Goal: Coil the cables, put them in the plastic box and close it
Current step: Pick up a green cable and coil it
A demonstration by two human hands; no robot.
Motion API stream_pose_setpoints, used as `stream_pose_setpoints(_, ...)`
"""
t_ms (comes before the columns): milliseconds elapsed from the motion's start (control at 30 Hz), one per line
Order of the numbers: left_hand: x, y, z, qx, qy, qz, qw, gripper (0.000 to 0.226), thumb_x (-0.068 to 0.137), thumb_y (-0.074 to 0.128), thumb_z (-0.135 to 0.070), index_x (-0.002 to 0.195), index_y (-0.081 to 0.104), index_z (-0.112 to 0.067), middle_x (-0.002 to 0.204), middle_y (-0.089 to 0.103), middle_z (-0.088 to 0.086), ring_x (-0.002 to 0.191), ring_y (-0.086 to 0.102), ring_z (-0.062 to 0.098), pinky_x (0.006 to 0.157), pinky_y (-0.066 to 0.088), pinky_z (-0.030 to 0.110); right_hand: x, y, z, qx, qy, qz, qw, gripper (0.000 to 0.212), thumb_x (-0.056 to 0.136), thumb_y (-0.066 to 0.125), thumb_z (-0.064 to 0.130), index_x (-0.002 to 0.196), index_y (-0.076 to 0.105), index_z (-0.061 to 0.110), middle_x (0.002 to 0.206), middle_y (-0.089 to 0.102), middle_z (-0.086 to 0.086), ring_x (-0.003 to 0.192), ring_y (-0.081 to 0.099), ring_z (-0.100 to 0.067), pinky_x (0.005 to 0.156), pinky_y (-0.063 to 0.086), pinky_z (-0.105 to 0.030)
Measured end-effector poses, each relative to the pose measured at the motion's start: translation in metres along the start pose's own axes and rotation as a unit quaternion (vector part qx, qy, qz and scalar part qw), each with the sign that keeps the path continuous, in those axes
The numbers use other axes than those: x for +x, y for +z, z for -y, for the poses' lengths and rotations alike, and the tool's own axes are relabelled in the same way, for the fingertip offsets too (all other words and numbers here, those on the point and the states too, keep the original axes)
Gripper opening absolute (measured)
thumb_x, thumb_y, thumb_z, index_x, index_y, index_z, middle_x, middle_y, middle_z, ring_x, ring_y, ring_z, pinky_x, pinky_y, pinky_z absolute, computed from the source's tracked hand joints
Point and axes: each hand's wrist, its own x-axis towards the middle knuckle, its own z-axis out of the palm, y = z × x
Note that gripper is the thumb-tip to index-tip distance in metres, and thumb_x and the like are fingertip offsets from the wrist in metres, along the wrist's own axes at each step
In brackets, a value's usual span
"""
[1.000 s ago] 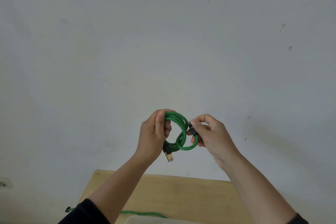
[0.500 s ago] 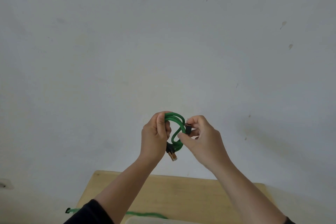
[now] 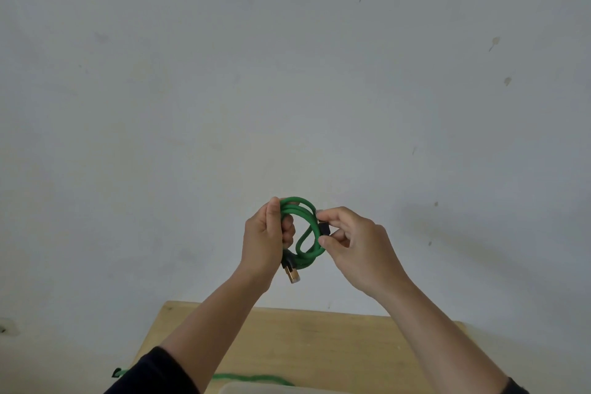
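Observation:
A green cable (image 3: 303, 217), wound into several loops, is held up in front of the wall. My left hand (image 3: 265, 240) grips the left side of the coil, and a gold-tipped plug (image 3: 292, 275) hangs below that hand. My right hand (image 3: 355, 243) pinches the cable's black plug end (image 3: 323, 228) against the coil's right side. A second green cable (image 3: 252, 378) lies on the wooden table (image 3: 319, 345) at the bottom. Only the pale rim of the plastic box (image 3: 271, 389) shows at the bottom edge.
A plain grey-white wall (image 3: 287, 73) fills most of the view. The table's far edge runs just below my forearms. A wall socket (image 3: 6, 326) sits at the far left.
My right hand brought the black plug end in against the coil, closing the lower loop, then eased slightly right. The left hand kept its grip on the coil.

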Motion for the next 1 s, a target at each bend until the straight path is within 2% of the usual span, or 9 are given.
stream_pose_setpoints(100, 0.003, -0.003, 0.003, 0.01, -0.013, 0.039, 0.999, 0.041, 0.1, 0.034, -0.03, 0.084, 0.06, -0.003, 0.054, 0.039, -0.006, 0.049, 0.03, 0.012, 0.045, 0.029, 0.02, 0.0, 0.0, -0.003, -0.032, -0.006, 0.026, 0.999, 0.03, 0.087, 0.054, 0.003, 0.108, 0.06, 0.022, 0.106, 0.066, 0.009, 0.083, 0.064, -0.011, 0.064, 0.042, -0.004)
stream_pose_setpoints(233, 0.003, -0.008, 0.003, 0.037, -0.003, 0.124, 0.992, 0.038, 0.101, 0.034, -0.025, 0.088, 0.067, -0.01, 0.056, 0.026, 0.0, 0.05, 0.023, 0.013, 0.045, 0.022, 0.021, 0.0, 0.001, -0.009, -0.067, -0.001, 0.057, 0.996, 0.027, 0.088, 0.049, -0.001, 0.106, 0.055, 0.019, 0.111, 0.064, 0.001, 0.085, 0.06, -0.012, 0.064, 0.041, -0.01)
stream_pose_setpoints(367, -0.003, -0.007, 0.007, 0.022, -0.027, 0.18, 0.983, 0.037, 0.1, 0.035, -0.026, 0.096, 0.07, -0.015, 0.058, 0.02, 0.001, 0.05, 0.019, 0.014, 0.045, 0.019, 0.022, 0.006, -0.003, -0.012, -0.029, 0.032, 0.035, 0.998, 0.02, 0.086, 0.058, 0.007, 0.097, 0.049, 0.022, 0.105, 0.061, 0.003, 0.076, 0.061, -0.01, 0.055, 0.039, -0.008)
stream_pose_setpoints(467, -0.005, -0.007, 0.009, 0.002, -0.046, 0.186, 0.981, 0.038, 0.1, 0.035, -0.028, 0.097, 0.07, -0.013, 0.058, 0.017, 0.0, 0.051, 0.017, 0.014, 0.047, 0.018, 0.023, 0.01, -0.005, -0.014, 0.043, 0.079, 0.035, 0.995, 0.032, 0.084, 0.064, 0.013, 0.108, 0.047, 0.026, 0.109, 0.056, 0.004, 0.078, 0.063, -0.015, 0.065, 0.044, -0.019)
stream_pose_setpoints(533, -0.004, -0.008, 0.01, -0.006, -0.053, 0.192, 0.98, 0.04, 0.1, 0.033, -0.028, 0.098, 0.07, -0.012, 0.058, 0.017, -0.001, 0.05, 0.018, 0.012, 0.046, 0.018, 0.021, 0.01, -0.004, -0.017, 0.104, 0.112, 0.047, 0.987, 0.04, 0.084, 0.066, 0.014, 0.119, 0.05, 0.023, 0.112, 0.061, 0.003, 0.077, 0.063, -0.013, 0.071, 0.048, -0.021)
stream_pose_setpoints(700, -0.004, -0.004, 0.013, -0.038, -0.043, 0.148, 0.987, 0.041, 0.101, 0.032, -0.027, 0.091, 0.07, -0.015, 0.054, 0.022, -0.005, 0.049, 0.019, 0.011, 0.045, 0.023, 0.018, 0.011, 0.0, -0.017, 0.114, 0.136, 0.004, 0.984, 0.039, 0.081, 0.07, 0.02, 0.116, 0.055, 0.019, 0.099, 0.068, 0.007, 0.083, 0.066, -0.012, 0.076, 0.05, -0.024)
stream_pose_setpoints(800, -0.007, 0.001, 0.013, -0.057, -0.025, 0.094, 0.994, 0.041, 0.1, 0.033, -0.027, 0.089, 0.07, -0.013, 0.055, 0.023, -0.003, 0.05, 0.02, 0.012, 0.046, 0.023, 0.02, 0.01, 0.007, -0.014, 0.081, 0.125, -0.04, 0.988, 0.031, 0.081, 0.07, 0.027, 0.107, 0.055, 0.023, 0.09, 0.065, 0.013, 0.081, 0.064, -0.007, 0.066, 0.044, -0.015)
stream_pose_setpoints(900, -0.007, 0.005, 0.008, -0.07, -0.009, 0.07, 0.995, 0.04, 0.1, 0.033, -0.025, 0.087, 0.068, -0.01, 0.055, 0.023, -0.002, 0.049, 0.021, 0.012, 0.046, 0.022, 0.023, 0.008, 0.013, -0.012, 0.071, 0.097, -0.1, 0.988, 0.013, 0.083, 0.067, 0.027, 0.092, 0.063, 0.019, 0.083, 0.068, 0.007, 0.075, 0.064, -0.007, 0.057, 0.041, -0.008)
stream_pose_setpoints(1000, -0.004, 0.008, 0.005, -0.067, 0.0, 0.039, 0.997, 0.04, 0.1, 0.035, -0.026, 0.081, 0.068, -0.015, 0.054, 0.023, -0.003, 0.05, 0.021, 0.012, 0.046, 0.021, 0.024, 0.006, 0.019, -0.008, 0.067, 0.052, -0.147, 0.985, 0.01, 0.083, 0.068, 0.024, 0.081, 0.064, 0.015, 0.073, 0.068, 0.005, 0.065, 0.061, -0.003, 0.054, 0.042, -0.007)
